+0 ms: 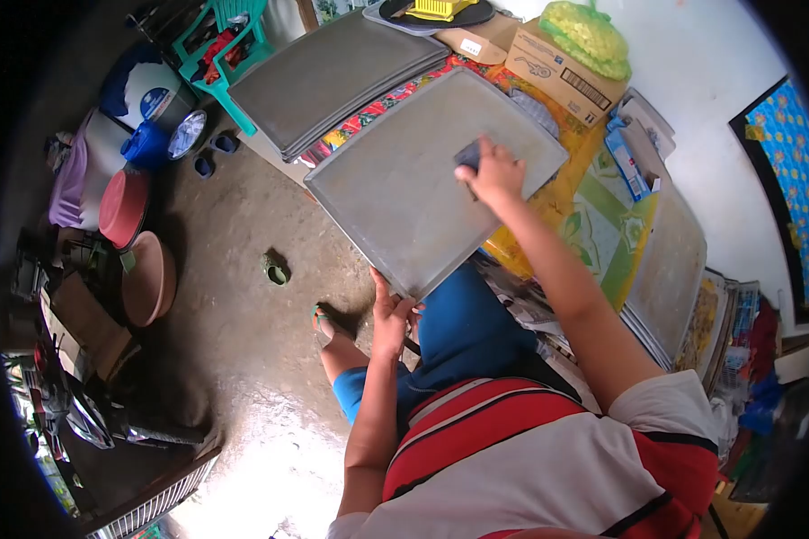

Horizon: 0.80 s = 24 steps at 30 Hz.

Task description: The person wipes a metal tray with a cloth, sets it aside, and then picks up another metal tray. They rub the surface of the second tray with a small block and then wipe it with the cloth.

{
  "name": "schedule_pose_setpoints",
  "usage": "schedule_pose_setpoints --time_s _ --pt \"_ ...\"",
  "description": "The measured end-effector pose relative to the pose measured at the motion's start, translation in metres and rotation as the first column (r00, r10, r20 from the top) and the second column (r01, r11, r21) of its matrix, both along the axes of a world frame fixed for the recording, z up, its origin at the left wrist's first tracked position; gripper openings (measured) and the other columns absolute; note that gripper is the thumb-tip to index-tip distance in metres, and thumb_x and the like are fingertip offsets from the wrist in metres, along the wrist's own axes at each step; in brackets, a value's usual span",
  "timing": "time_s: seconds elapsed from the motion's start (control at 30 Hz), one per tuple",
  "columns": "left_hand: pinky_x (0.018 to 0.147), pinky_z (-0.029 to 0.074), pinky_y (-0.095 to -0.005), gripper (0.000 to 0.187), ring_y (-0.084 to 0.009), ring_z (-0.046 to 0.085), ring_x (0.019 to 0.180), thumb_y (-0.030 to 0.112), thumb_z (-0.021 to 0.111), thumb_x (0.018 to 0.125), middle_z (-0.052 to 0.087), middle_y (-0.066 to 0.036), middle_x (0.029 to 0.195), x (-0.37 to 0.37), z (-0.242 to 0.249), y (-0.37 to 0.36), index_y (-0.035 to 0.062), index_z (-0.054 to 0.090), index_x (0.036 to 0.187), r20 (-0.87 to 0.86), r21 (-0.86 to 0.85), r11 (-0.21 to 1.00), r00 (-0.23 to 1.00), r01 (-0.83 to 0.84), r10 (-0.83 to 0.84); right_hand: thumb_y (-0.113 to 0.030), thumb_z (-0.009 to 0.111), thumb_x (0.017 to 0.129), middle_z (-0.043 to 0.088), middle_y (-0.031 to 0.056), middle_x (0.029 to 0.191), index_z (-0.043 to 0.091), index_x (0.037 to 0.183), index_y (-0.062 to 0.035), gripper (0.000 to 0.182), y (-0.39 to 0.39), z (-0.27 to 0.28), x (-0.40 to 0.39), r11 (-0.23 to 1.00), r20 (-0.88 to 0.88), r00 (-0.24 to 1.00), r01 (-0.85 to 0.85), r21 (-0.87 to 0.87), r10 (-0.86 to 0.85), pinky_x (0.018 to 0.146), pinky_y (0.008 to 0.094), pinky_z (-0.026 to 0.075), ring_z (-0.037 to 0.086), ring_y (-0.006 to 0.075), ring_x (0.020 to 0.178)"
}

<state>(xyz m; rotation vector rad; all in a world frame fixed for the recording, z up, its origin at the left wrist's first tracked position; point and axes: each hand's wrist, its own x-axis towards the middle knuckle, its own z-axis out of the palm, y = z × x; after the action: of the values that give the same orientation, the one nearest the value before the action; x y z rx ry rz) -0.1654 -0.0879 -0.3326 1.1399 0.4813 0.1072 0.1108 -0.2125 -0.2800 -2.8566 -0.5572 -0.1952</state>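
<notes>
A large grey metal tray (395,202) with a low rim lies before me, its near corner above my knee and its far part over the table. My left hand (391,316) is closed on the near corner, fingers under the rim. On the tray's right half my right hand (497,177) holds a dark grey cloth or pad (466,156) pressed to the surface. Whether it is cloth or sponge cannot be made out. Left of this tray sits a stack of similar dark trays (333,81).
A cardboard box (562,76) bears a green net bag (584,40) at the back. More trays (670,269) are stacked at the right, near a blue box (627,160). Basins (148,278), a green chair (211,54) and a loose clog (276,268) are on the left floor.
</notes>
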Motion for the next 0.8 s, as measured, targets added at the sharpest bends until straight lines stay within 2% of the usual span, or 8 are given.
schedule_pose_setpoints --time_s 0.17,0.2,0.3,0.43,0.5,0.6,0.7,0.8 --pt "0.05 0.05 -0.0226 0.093 -0.013 0.06 0.059 -0.007 0.046 0.087 0.064 -0.011 0.078 0.003 0.003 -0.003 0.018 -0.013 0.153 -0.015 0.001 1.0 1.0 -0.02 0.02 -0.053 0.073 0.073 0.06 0.0115 0.113 0.045 0.139 -0.0153 0.08 0.028 0.004 -0.081 0.892 0.001 0.901 -0.429 -0.144 0.434 0.09 0.0465 0.035 0.059 0.0256 0.104" --pt "0.05 0.05 -0.0226 0.093 -0.0129 0.06 0.059 -0.007 0.046 0.087 0.064 -0.012 0.078 0.001 0.003 -0.002 0.0178 -0.014 0.153 -0.033 0.008 1.0 0.999 -0.007 0.008 -0.053 0.073 0.073 0.06 0.0111 0.112 0.044 0.139 -0.0163 0.081 0.025 -0.016 -0.067 0.926 0.136 0.916 -0.372 -0.067 0.378 0.091 0.0473 0.034 0.058 0.0248 0.106" --pt "0.05 0.049 -0.0225 0.093 -0.013 0.06 0.058 -0.006 0.047 0.087 0.064 -0.012 0.078 0.0 0.003 -0.002 0.0175 -0.014 0.153 -0.002 -0.001 1.0 1.0 -0.015 0.015 -0.051 0.074 0.073 0.06 0.0113 0.112 0.044 0.139 -0.0168 0.08 0.016 0.004 -0.002 0.999 0.046 0.997 -0.054 0.008 0.054 0.092 0.0476 0.033 0.057 0.0244 0.107" --pt "0.046 0.048 -0.0235 0.091 -0.0148 0.06 0.056 -0.006 0.044 0.088 0.065 -0.014 0.079 0.002 0.0 -0.003 0.0198 -0.014 0.153 -0.043 0.022 1.0 0.999 -0.009 0.01 -0.05 0.074 0.073 0.061 0.0101 0.11 0.046 0.137 -0.0169 0.077 0.036 -0.003 -0.079 0.931 0.127 0.923 -0.355 -0.084 0.363 0.088 0.0451 0.035 0.058 0.0245 0.104" --pt "0.047 0.048 -0.0235 0.091 -0.0148 0.06 0.056 -0.006 0.045 0.089 0.065 -0.015 0.079 0.001 -0.001 -0.004 0.0201 -0.014 0.153 -0.051 0.019 1.0 0.999 -0.006 0.007 -0.049 0.073 0.072 0.06 0.0124 0.111 0.046 0.136 -0.0149 0.078 0.042 -0.003 -0.097 0.88 0.017 0.882 -0.469 -0.075 0.472 0.089 0.0475 0.035 0.059 0.0259 0.104" --pt "0.048 0.048 -0.023 0.093 -0.0131 0.057 0.055 -0.004 0.047 0.088 0.064 -0.013 0.077 0.001 0.002 -0.002 0.0192 -0.016 0.153 -0.034 0.002 1.0 0.999 -0.006 0.006 -0.048 0.074 0.073 0.061 0.0107 0.106 0.049 0.135 -0.0153 0.075 0.044 -0.007 -0.042 0.982 0.195 0.963 -0.19 0.007 0.185 0.087 0.0449 0.035 0.059 0.0261 0.101" --pt "0.048 0.047 -0.0227 0.094 -0.0123 0.056 0.054 -0.003 0.049 0.088 0.064 -0.012 0.075 -0.002 0.001 -0.003 0.0181 -0.016 0.152 -0.036 0.009 1.0 0.999 -0.016 0.016 -0.048 0.074 0.073 0.061 0.0114 0.107 0.048 0.135 -0.0143 0.075 0.047 -0.004 -0.045 0.992 0.037 0.992 -0.12 0.029 0.119 0.087 0.0454 0.035 0.059 0.0264 0.101" --pt "0.049 0.048 -0.0225 0.094 -0.0124 0.057 0.055 -0.003 0.05 0.088 0.064 -0.012 0.075 0.001 -0.002 -0.003 0.0174 -0.015 0.153 -0.027 -0.019 1.0 0.999 -0.02 0.02 -0.049 0.075 0.072 0.058 0.014 0.113 0.044 0.139 -0.0141 0.081 0.057 -0.013 -0.116 0.883 -0.043 0.882 -0.469 0.038 0.47 0.094 0.0482 0.034 0.059 0.0282 0.106"
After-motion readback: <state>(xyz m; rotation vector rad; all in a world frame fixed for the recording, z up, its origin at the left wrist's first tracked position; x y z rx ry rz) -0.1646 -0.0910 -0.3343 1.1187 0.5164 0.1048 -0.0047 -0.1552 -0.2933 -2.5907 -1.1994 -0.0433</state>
